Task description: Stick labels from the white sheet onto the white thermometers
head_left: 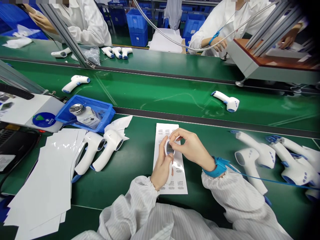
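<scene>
My left hand point(162, 166) is closed around a white round-rimmed piece point(166, 147) with a dark, striped-looking face. Its kind is unclear, as my fingers cover much of it. My right hand point(191, 146) is bent over the upper right of that rim, thumb and forefinger pinched together; whatever is between them is too small to make out. Beneath both hands lies a white sheet of printed labels point(178, 186) on the green table. A blue wrist strap point(218, 167) with a cord is on my right wrist.
White infrared thermometers point(110, 146) lie left, beside loose white sheets point(50, 180). A blue tray point(106, 116) holds a capped bottle point(87, 115). Several more thermometers point(252, 146) lie right. One thermometer point(231, 101) rests on the green belt point(160, 90). Two co-workers in white sit across.
</scene>
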Demonstrator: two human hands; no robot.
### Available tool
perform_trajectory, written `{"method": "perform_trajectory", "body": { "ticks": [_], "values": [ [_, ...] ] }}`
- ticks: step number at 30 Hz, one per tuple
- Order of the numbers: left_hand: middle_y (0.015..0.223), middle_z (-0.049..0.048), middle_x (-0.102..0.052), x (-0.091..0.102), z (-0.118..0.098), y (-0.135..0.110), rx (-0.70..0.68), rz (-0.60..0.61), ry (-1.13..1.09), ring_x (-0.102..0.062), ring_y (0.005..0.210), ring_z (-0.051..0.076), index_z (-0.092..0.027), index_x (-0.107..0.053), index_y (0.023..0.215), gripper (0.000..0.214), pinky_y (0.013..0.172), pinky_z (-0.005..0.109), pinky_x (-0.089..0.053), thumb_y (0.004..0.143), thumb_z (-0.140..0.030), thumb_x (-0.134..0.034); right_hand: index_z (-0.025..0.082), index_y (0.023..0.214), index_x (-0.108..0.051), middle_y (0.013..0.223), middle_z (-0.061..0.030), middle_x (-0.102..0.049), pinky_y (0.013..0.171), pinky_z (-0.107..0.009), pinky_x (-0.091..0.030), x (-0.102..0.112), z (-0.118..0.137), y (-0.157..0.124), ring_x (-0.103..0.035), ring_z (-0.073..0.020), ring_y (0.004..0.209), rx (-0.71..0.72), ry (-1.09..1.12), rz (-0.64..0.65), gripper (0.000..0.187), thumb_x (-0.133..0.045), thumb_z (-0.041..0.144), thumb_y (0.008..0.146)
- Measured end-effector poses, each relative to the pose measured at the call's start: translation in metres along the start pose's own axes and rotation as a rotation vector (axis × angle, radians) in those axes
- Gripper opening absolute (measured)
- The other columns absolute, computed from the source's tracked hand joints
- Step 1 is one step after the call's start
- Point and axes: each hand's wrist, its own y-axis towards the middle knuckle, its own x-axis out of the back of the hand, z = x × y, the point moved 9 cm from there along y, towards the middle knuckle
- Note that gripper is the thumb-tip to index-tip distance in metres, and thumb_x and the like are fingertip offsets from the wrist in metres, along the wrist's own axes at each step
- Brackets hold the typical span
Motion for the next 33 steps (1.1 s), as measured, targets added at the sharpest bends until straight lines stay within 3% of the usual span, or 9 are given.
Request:
{"method": "perform_trajectory", "body": {
  "ticks": [4, 8, 11, 15, 19, 23, 27, 30, 33],
  "values": [
    [0.133, 0.0076, -0.049, 0.000, 0.004, 0.000, 0.063, 0.011, -0.054, -0.062, 0.088, 0.021, -0.036, -0.022, 0.148, 0.063, 0.068, 0.032, -0.052, 0.090, -0.031, -0.046, 0.021, 0.086, -0.058, 0.090, -0.0012, -0.065, 0.080, -0.032, -0.049, -0.008, -0.012, 0.000, -0.061, -0.0165, 0.086, -0.041, 0.079, 0.023, 0.002, -0.059, 0.023, 0.085],
    [0.147, 0.0071, -0.035, -0.006, 0.001, -0.001, 0.063, 0.091, -0.118, -0.050, 0.051, 0.005, -0.042, -0.019, 0.146, 0.083, 0.044, 0.025, -0.042, 0.076, -0.013, -0.053, 0.023, 0.103, -0.055, 0.108, -0.0033, -0.059, 0.091, -0.037, -0.047, -0.020, -0.016, -0.007, -0.056, -0.0193, 0.103, -0.022, 0.078, 0.090, 0.024, -0.065, 0.023, 0.081],
    [0.149, 0.0067, -0.032, -0.006, -0.003, -0.001, 0.041, 0.110, -0.149, -0.045, 0.047, 0.002, -0.042, -0.018, 0.145, 0.095, 0.041, 0.022, -0.037, 0.065, -0.003, -0.051, 0.025, 0.112, -0.051, 0.118, -0.0055, -0.054, 0.098, -0.041, -0.044, -0.025, -0.012, -0.015, -0.050, -0.0218, 0.114, 0.021, 0.054, 0.118, 0.037, -0.067, 0.020, 0.079],
    [0.154, 0.0049, -0.025, -0.005, -0.010, -0.004, -0.004, 0.110, -0.124, -0.058, 0.070, 0.013, -0.039, -0.021, 0.146, 0.089, 0.046, 0.024, -0.042, 0.068, -0.008, -0.050, 0.025, 0.114, -0.053, 0.120, -0.0059, -0.054, 0.098, -0.041, -0.044, -0.020, -0.003, -0.019, -0.050, -0.0215, 0.115, 0.052, 0.150, 0.072, 0.036, -0.065, 0.020, 0.081],
    [0.150, 0.0064, -0.031, -0.003, -0.025, -0.011, -0.131, 0.101, -0.098, -0.056, 0.106, 0.027, -0.032, -0.022, 0.148, 0.079, 0.070, 0.033, -0.052, 0.076, -0.020, -0.051, 0.024, 0.097, -0.063, 0.101, -0.0040, -0.063, 0.088, -0.037, -0.047, -0.003, 0.012, -0.016, -0.058, -0.0197, 0.099, 0.110, 0.229, -0.078, 0.009, -0.061, 0.022, 0.088],
    [0.135, 0.0082, -0.047, -0.003, -0.034, -0.017, -0.165, 0.094, -0.150, -0.060, 0.081, 0.019, -0.030, -0.023, 0.147, 0.074, 0.062, 0.030, -0.051, 0.079, -0.023, -0.051, 0.024, 0.093, -0.066, 0.096, -0.0029, -0.065, 0.087, -0.035, -0.047, 0.003, 0.022, -0.016, -0.060, -0.0184, 0.095, 0.147, 0.255, -0.172, 0.010, -0.055, 0.022, 0.093],
    [0.123, 0.0066, -0.053, -0.002, -0.037, -0.018, -0.151, 0.090, -0.253, -0.046, 0.050, 0.006, -0.035, -0.021, 0.147, 0.073, 0.047, 0.025, -0.041, 0.081, -0.018, -0.048, 0.028, 0.114, -0.059, 0.120, -0.0040, -0.058, 0.101, -0.039, -0.042, -0.013, 0.021, -0.022, -0.054, -0.0202, 0.115, 0.078, 0.388, -0.127, 0.022, -0.049, 0.023, 0.095],
    [0.130, 0.0058, -0.050, 0.000, -0.039, -0.018, -0.151, 0.048, -0.282, -0.051, 0.056, 0.008, -0.037, -0.021, 0.147, 0.075, 0.052, 0.025, -0.044, 0.080, -0.015, -0.048, 0.032, 0.131, -0.045, 0.141, -0.0038, -0.043, 0.109, -0.041, -0.038, -0.031, 0.021, -0.028, -0.041, -0.0217, 0.132, -0.011, 0.518, -0.033, 0.042, -0.053, 0.025, 0.091],
    [0.137, 0.0041, -0.046, 0.005, -0.051, -0.018, -0.201, -0.009, -0.300, -0.061, 0.081, 0.016, -0.037, -0.024, 0.146, 0.076, 0.071, 0.030, -0.049, 0.078, -0.015, -0.051, 0.032, 0.139, -0.034, 0.148, -0.0041, -0.036, 0.108, -0.039, -0.040, -0.044, 0.020, -0.035, -0.035, -0.0222, 0.137, -0.134, 0.604, 0.039, 0.056, -0.059, 0.030, 0.088]
  ]
}}
